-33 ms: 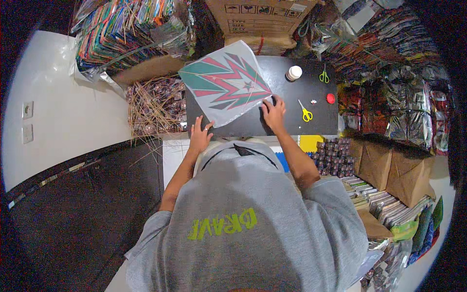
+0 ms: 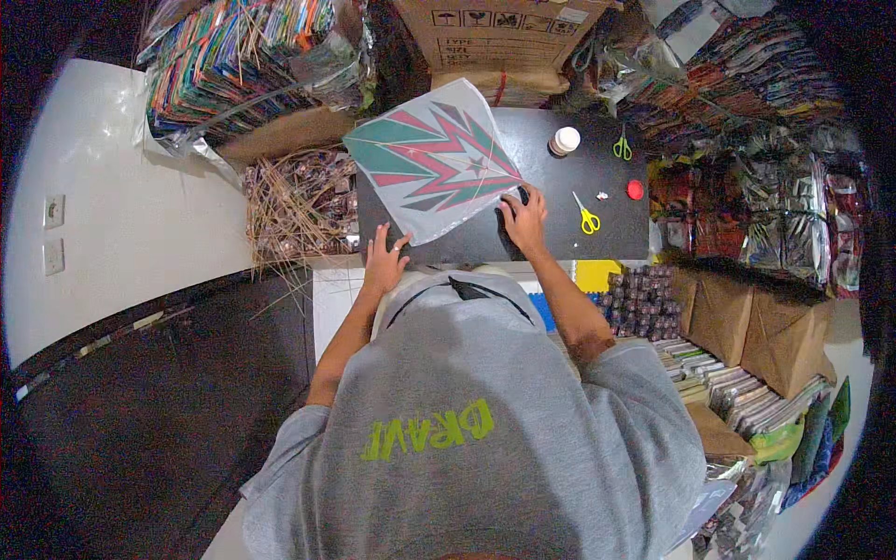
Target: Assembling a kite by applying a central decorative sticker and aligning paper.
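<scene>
A diamond-shaped paper kite (image 2: pixel 434 159), pale with green, red and pink zigzags and a small star, lies on a black table (image 2: pixel 560 238). My left hand (image 2: pixel 385 259) rests with fingers spread at the table's near edge, its fingertips touching the kite's near corner. My right hand (image 2: pixel 523 217) is curled on the kite's right corner, pressing it to the table. A small dark thing shows at its fingertips; I cannot tell what it is. My grey hood and shoulders hide the near part of the table.
Yellow scissors (image 2: pixel 587 217), green scissors (image 2: pixel 622 147), a small white jar (image 2: pixel 564 140) and a red cap (image 2: pixel 636 189) lie right of the kite. A bundle of thin sticks (image 2: pixel 289 201) sits left. Stacked colourful kites (image 2: pixel 233 65), a cardboard box (image 2: pixel 495 37) and brown bags (image 2: pixel 756 327) surround the table.
</scene>
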The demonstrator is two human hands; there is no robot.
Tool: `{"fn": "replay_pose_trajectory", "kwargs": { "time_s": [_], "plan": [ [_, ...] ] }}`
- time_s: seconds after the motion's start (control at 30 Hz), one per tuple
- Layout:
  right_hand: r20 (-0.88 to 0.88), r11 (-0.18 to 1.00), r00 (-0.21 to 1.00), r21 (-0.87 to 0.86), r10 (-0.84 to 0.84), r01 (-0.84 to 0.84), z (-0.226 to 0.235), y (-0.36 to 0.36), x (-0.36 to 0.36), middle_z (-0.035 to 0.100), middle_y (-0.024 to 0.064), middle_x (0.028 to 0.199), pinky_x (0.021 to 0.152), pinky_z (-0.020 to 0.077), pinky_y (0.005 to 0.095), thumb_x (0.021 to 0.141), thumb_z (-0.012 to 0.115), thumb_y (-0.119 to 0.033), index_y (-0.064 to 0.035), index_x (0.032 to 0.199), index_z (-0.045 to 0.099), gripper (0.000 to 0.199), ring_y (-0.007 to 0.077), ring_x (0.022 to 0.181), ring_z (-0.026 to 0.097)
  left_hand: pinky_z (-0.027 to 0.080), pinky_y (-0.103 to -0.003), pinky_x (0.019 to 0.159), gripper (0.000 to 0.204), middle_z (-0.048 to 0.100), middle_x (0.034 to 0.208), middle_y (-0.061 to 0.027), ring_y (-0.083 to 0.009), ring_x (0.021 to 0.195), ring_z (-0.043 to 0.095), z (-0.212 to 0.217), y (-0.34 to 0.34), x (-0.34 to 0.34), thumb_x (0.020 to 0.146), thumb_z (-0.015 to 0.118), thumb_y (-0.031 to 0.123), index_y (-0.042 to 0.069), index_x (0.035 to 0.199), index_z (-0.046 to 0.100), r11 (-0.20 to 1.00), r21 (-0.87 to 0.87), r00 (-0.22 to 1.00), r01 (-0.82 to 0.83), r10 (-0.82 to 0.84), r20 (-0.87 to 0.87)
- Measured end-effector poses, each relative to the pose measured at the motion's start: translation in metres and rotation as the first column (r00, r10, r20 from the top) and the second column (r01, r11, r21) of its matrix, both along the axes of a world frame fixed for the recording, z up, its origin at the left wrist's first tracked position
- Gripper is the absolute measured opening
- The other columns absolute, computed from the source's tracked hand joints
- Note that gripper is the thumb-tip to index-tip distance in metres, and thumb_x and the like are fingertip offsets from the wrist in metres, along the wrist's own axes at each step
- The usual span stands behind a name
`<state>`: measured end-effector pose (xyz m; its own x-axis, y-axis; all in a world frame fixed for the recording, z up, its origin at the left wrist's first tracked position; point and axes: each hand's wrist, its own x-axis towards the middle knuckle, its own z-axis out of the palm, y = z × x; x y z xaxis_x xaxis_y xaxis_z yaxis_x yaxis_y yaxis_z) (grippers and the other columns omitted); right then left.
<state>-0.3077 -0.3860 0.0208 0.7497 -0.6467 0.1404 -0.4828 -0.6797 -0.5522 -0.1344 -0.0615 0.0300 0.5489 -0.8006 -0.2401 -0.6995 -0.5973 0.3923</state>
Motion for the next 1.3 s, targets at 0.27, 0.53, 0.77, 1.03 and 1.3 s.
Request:
{"fn": "replay_pose_trajectory", "kwargs": {
  "time_s": [0.27, 0.53, 0.77, 1.03, 1.3],
  "plan": [
    [0.209, 0.955, 0.932, 0.039, -0.297, 0.295, 0.009, -0.105, -0.018, 0.055, 0.0174, 0.135, 0.109, 0.0372, 0.0494, 0.09, 0.073, -0.023, -0.0137, 0.125, 0.069, 0.037, 0.0388, 0.128, 0.047, 0.029, -0.056, 0.119, 0.064, 0.031, 0.159, -0.0215, -0.0448, 0.148, 0.028, 0.014, -0.003, 0.001, 0.094, 0.068, 0.017, 0.02, 0.152, 0.041, 0.98, -0.167, 0.99, -0.111, 0.095, -0.101],
    [0.171, 0.997, 0.985, -0.076, 0.002, 0.011, 0.027, -0.2, -0.027, 0.066, 0.0099, 0.129, 0.108, 0.0421, 0.0438, 0.09, 0.071, -0.016, -0.0119, 0.129, 0.065, 0.041, 0.0331, 0.122, 0.057, 0.036, -0.052, 0.111, 0.072, 0.049, 0.14, -0.0211, -0.0423, 0.13, 0.047, 0.064, -0.169, 0.008, 0.08, 0.08, 0.02, 0.004, 0.142, 0.047, 0.906, -0.392, 0.983, 0.161, -0.181, -0.016],
    [-0.056, 0.999, 0.998, -0.052, -0.007, 0.004, 0.049, -0.186, -0.016, 0.067, 0.0017, 0.133, 0.1, 0.0439, 0.0527, 0.091, 0.069, -0.019, -0.0236, 0.133, 0.064, 0.043, 0.0324, 0.128, 0.053, 0.037, -0.044, 0.116, 0.095, 0.046, 0.149, -0.0252, -0.0409, 0.134, 0.048, 0.016, -0.381, -0.024, 0.074, 0.087, 0.032, -0.003, 0.148, 0.04, 0.851, -0.525, 0.93, 0.018, -0.207, -0.303],
    [-0.215, 0.95, 0.963, -0.228, 0.163, -0.212, 0.048, -0.22, -0.032, 0.071, 0.0002, 0.126, 0.097, 0.0384, 0.058, 0.089, 0.061, -0.011, -0.0236, 0.128, 0.067, 0.041, 0.0286, 0.132, 0.051, 0.056, -0.046, 0.087, 0.045, 0.073, 0.108, -0.0195, -0.0389, 0.101, 0.069, 0.009, -0.453, -0.047, 0.076, 0.082, 0.025, 0.008, 0.116, 0.069, 0.888, -0.427, 0.926, -0.173, -0.001, -0.378],
    [-0.264, 0.932, 0.944, -0.25, 0.196, -0.264, 0.06, -0.23, -0.025, 0.072, 0.0085, 0.116, 0.096, 0.038, 0.0589, 0.09, 0.061, -0.013, -0.0216, 0.122, 0.07, 0.034, 0.0281, 0.128, 0.054, 0.057, -0.047, 0.086, 0.053, 0.073, 0.109, -0.0165, -0.0381, 0.102, 0.07, 0.015, -0.458, -0.039, 0.073, 0.086, 0.027, 0.014, 0.121, 0.068, 0.934, -0.34, 0.92, -0.111, -0.033, -0.391]
  ]
}}
